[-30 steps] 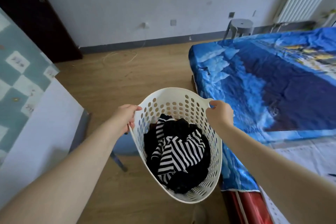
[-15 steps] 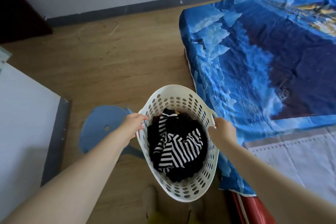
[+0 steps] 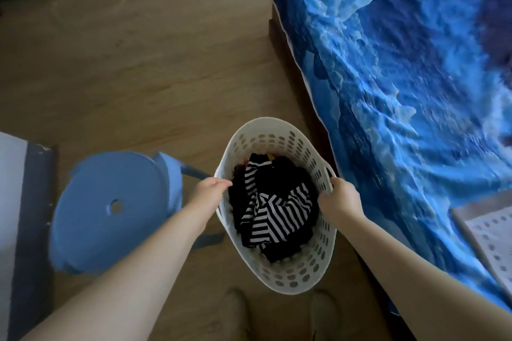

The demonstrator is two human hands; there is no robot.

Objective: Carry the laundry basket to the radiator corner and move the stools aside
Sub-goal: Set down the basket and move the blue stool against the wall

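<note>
A white perforated laundry basket (image 3: 279, 135) hangs above the wooden floor in front of my feet, with black and black-and-white striped clothes (image 3: 274, 210) inside. My left hand (image 3: 209, 191) grips its left rim and my right hand (image 3: 336, 196) grips its right handle. A round blue stool (image 3: 110, 210) with a hole in its seat stands on the floor just left of the basket, partly under my left forearm. The radiator and the grey stool are out of view.
A bed with a blue patterned cover (image 3: 401, 91) fills the right side, its wooden frame edge (image 3: 279, 36) close to the basket. A white and dark panel (image 3: 25, 202) stands at the left edge. Bare wooden floor (image 3: 138, 63) stretches ahead to the skirting.
The view has tilted steeply down: wall, grey stool and radiator have left the frame. The basket is held lower and closer, and the blue stool now shows fully at the left.
</note>
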